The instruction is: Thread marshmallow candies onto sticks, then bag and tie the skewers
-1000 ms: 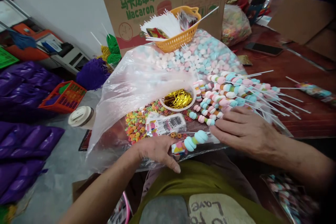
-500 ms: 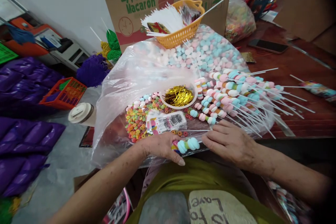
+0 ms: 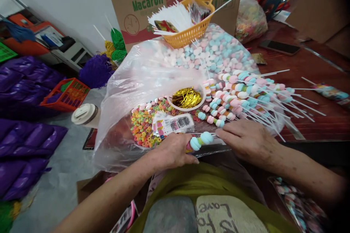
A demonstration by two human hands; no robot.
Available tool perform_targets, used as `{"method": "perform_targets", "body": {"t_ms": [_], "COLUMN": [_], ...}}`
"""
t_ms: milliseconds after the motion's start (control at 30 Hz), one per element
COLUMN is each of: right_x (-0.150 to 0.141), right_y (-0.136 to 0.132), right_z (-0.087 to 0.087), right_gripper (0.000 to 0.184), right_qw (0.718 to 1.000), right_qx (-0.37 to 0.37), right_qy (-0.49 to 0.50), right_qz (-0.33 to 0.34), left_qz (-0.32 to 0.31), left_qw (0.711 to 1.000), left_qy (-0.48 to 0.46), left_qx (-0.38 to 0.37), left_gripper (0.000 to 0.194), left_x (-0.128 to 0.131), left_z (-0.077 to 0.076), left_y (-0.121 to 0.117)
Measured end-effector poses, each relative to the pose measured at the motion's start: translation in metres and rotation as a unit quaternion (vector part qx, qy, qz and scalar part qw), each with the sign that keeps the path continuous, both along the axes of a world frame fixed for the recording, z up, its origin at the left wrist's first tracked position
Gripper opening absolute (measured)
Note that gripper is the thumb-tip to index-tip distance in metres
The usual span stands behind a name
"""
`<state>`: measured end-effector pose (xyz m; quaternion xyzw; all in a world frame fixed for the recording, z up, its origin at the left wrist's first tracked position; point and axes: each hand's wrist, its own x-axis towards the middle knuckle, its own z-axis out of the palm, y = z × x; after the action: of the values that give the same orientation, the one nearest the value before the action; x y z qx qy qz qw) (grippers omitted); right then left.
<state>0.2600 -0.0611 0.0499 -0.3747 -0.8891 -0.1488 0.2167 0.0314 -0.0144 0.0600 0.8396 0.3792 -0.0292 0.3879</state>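
A marshmallow skewer [image 3: 201,141], with blue marshmallows and a green ring showing, lies between my hands at the table's near edge. My left hand [image 3: 175,151] is wrapped round its left part and hides it; a bit of pink and yellow shows by the fingers. At the skewer's right end, my right hand [image 3: 243,141] pinches the white stick. Just beyond sit printed clear sachets [image 3: 177,123] and loose fruit-coloured cereal rings [image 3: 143,123]. Behind them stands a white bowl [image 3: 188,109] of gold twist ties [image 3: 187,96].
Finished marshmallow skewers [image 3: 240,94] are heaped to the right, sticks pointing right. A large clear bag [image 3: 128,69] of marshmallows spreads across the table, an orange basket [image 3: 188,36] of white sticks on it. A lidded cup [image 3: 86,114] stands left; a phone [image 3: 279,47] lies at the back right.
Both hands and the skewer have shifted slightly right and up in view. My right fingers, flatter before, are now drawn together at the stick.
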Motion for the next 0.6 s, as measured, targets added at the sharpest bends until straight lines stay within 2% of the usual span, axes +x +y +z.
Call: {"method": "perform_targets", "body": {"t_ms": [100,200,267,300,367,467,533,600], "right_x": [0.002,0.001,-0.002,-0.004,-0.009,-0.015,-0.017,-0.017], "right_y": [0.01,0.018,0.018,0.016,0.01,0.0,-0.004,-0.005], "right_z": [0.015,0.027,0.025,0.021,0.007,-0.018,-0.028,-0.029], "right_gripper": [0.016,0.014,0.015,0.015,0.015,0.013,0.015,0.017], "right_qw": [0.997,0.99,0.987,0.987,0.989,0.994,0.996,0.997], "right_qx": [0.048,0.066,0.063,0.056,0.032,-0.006,-0.022,-0.032], "right_qy": [-0.034,-0.058,-0.058,-0.052,-0.032,0.0,0.021,0.051], "right_qz": [0.046,0.109,0.135,0.141,0.138,0.112,0.085,0.05], "left_qz": [-0.009,-0.019,0.006,0.023,0.04,0.009,-0.018,-0.049], "left_qw": [0.994,0.959,0.93,0.924,0.941,0.987,0.997,0.997], "left_qy": [-0.073,-0.113,-0.128,-0.132,-0.11,-0.031,-0.005,-0.031], "left_qx": [-0.087,-0.26,-0.345,-0.358,-0.318,-0.159,-0.078,-0.059], "left_gripper": [0.042,0.032,0.033,0.035,0.042,0.051,0.056,0.07], "left_x": [0.007,0.007,0.005,0.003,0.002,0.005,0.008,0.009], "left_z": [-0.002,-0.008,-0.013,-0.016,-0.02,-0.023,-0.02,-0.012], "left_y": [-0.004,-0.003,-0.002,-0.001,0.001,0.004,0.008,0.014]}}
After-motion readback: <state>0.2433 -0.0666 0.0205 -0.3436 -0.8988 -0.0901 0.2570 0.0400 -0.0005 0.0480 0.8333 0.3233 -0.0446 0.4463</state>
